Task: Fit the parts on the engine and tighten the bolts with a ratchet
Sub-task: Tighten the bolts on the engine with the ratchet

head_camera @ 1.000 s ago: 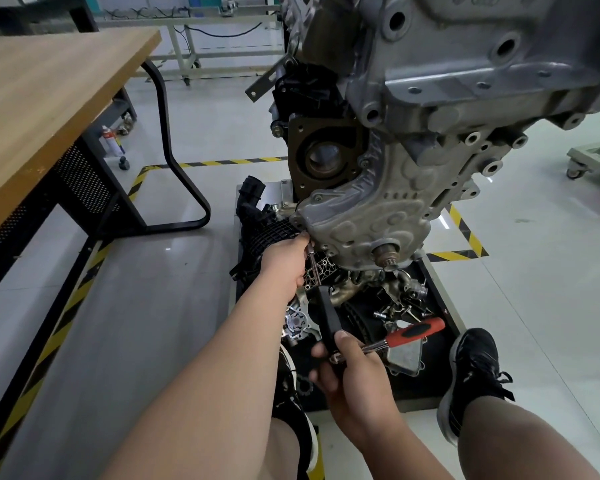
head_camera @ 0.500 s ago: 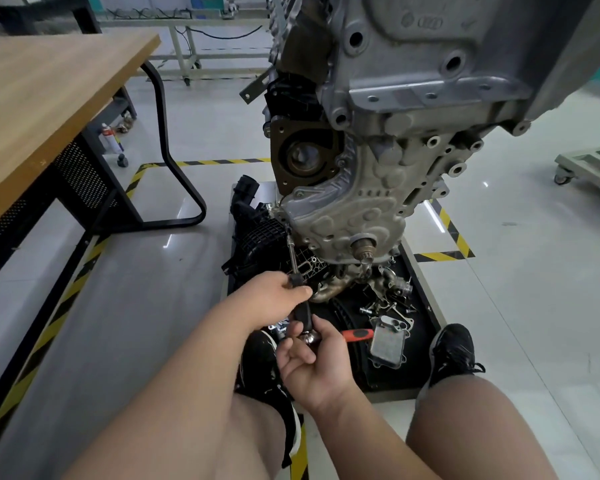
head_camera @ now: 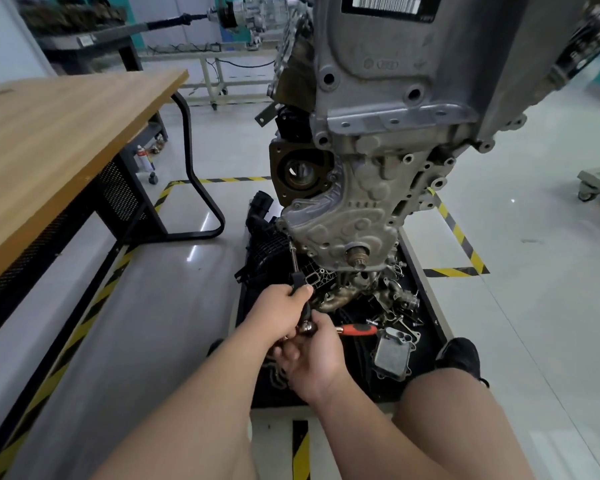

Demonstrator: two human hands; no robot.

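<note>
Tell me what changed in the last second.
The left hand slid down the extension bar, from its tip at the engine cover to the black grip, which it now holds. The right hand still holds the ratchet at its head, red handle pointing right; the bar's tip stayed at the cover's lower edge.

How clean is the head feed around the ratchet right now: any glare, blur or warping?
Head view: sharp at the ratchet and extension; top right of the engine smears into blur; white glare streaks on the floor beside the table; tray parts sit in shadow; wide-angle lens bows the table edge.
</note>
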